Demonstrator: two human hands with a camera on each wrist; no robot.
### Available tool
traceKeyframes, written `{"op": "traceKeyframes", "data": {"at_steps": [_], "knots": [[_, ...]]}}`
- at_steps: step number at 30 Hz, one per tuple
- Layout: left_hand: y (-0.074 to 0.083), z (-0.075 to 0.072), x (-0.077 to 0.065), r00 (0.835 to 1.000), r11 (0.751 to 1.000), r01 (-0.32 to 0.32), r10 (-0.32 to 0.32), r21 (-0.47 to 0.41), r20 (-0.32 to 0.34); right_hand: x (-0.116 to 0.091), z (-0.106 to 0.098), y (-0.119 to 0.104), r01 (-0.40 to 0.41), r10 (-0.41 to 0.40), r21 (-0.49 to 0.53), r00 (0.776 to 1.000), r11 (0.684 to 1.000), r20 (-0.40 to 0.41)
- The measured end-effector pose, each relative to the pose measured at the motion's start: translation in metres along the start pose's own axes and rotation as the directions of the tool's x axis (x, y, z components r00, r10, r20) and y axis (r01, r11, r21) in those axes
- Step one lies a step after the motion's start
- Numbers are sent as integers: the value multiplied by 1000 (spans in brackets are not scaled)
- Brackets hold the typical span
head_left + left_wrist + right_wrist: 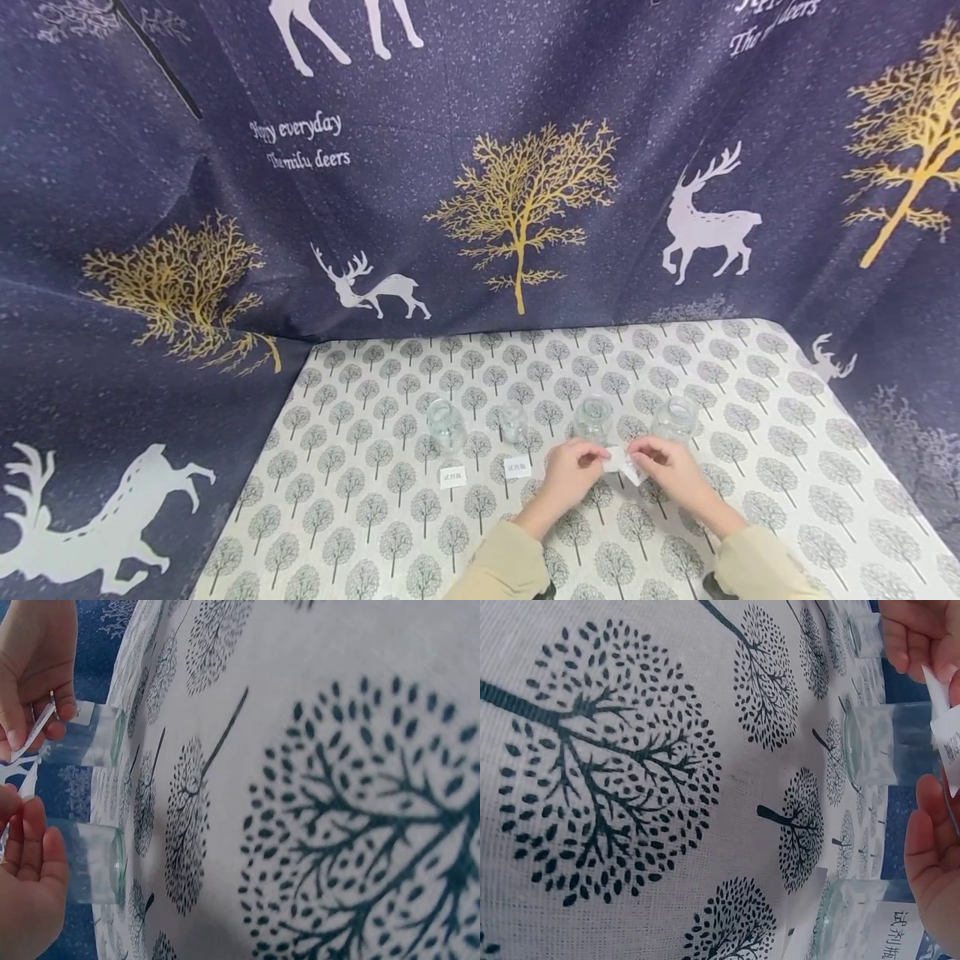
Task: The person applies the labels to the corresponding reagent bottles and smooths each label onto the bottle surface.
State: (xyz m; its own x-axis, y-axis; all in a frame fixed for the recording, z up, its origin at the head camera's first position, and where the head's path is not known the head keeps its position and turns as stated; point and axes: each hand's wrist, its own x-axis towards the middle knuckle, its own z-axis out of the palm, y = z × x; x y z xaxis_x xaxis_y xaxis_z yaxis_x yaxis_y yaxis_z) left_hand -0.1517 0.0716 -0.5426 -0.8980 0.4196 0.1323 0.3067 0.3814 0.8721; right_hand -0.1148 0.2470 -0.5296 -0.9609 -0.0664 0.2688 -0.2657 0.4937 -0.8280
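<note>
Both hands meet in front of the third glass jar (593,415) from the left. My left hand (567,478) pinches a white paper label (615,458) between thumb and finger. Close beside it, my right hand (677,477) pinches a small white piece of paper (633,472). In the right wrist view these pieces overlap, and the printed paper (950,746) lies between the two hands. Whether the pieces are joined I cannot tell. Behind the right hand stands the fourth glass jar (676,414); a white printed label (898,928) shows on its side in the right wrist view.
Further left stand a wider glass jar (447,425) and a small glass jar (513,421). A white label (453,477) and another white label (517,467) are in front of them. The tree-print tablecloth (337,517) runs back to a dark blue deer-print curtain (420,200).
</note>
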Motion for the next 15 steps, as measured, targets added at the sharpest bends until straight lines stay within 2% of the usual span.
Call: {"op": "traceKeyframes", "data": {"at_steps": [3,7,10,15], "knots": [[-1,3,0,999,999,9,-10,37,51,1,-1,-8,23,-23,-11,1000,1000,-11],[-7,5,0,991,989,59,-74,133,108,1,-2,-18,68,-68,-1,998,998,-3],[-10,3,-1,989,976,72,-97,207,115,0,-1,-14,98,-98,14,995,995,5],[-14,0,0,991,947,49,-86,316,104,-2,4,0,54,-54,-6,998,999,38]]}}
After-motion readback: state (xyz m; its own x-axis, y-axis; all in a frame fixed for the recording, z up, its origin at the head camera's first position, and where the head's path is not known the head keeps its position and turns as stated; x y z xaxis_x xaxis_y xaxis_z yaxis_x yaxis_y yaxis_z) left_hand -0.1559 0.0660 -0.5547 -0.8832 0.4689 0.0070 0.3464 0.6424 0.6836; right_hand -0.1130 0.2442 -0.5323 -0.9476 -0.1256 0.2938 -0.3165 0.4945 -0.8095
